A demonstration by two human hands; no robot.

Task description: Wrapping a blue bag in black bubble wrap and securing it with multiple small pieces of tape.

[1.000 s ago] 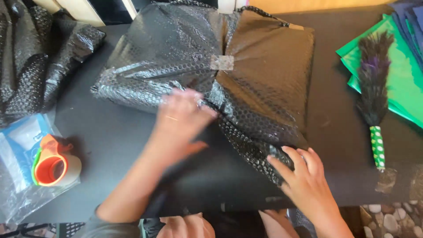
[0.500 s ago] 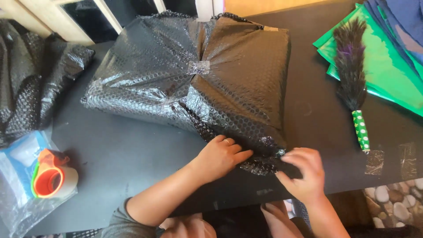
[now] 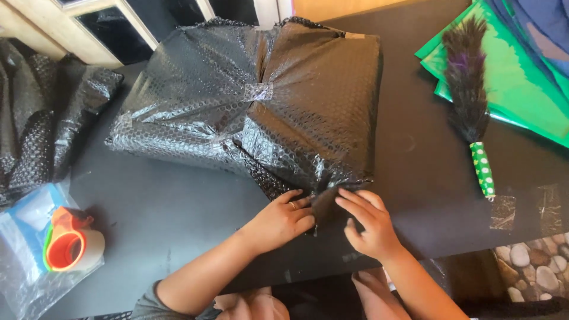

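Black bubble wrap encloses a large flat parcel (image 3: 261, 106) lying on the dark bench (image 3: 166, 207), its folds gathered toward a patch of clear tape (image 3: 259, 90) near the middle of the top face. The parcel's near corner sits close to the bench's front edge, and both hands are at that corner.

Left hand (image 3: 278, 220): forearm enters from the lower left, raised at a slant across the bench, sleeve pushed up near the elbow. Palm down, fingers curled loosely and pressed onto a loose flap of wrap (image 3: 325, 204) at the corner. A ring shows on one finger. The hand is partly closed, pinning the flap rather than clenched around it.

Right hand (image 3: 367, 222): forearm enters from the lower right. Palm down, fingers extended and slightly spread, tips touching the same flap from the opposite side. It is mostly open; whether the thumb grips the wrap underneath cannot be told.

The two hands lie just beside each other, the flap between them.

Other items: a spare heap of black bubble wrap (image 3: 41, 118) at the far left; an orange tape dispenser (image 3: 68, 243) on a clear bag at the lower left; a dark feather duster (image 3: 468, 95) with a green dotted handle resting on green sheets (image 3: 521, 89) at the right, well apart from the hands.
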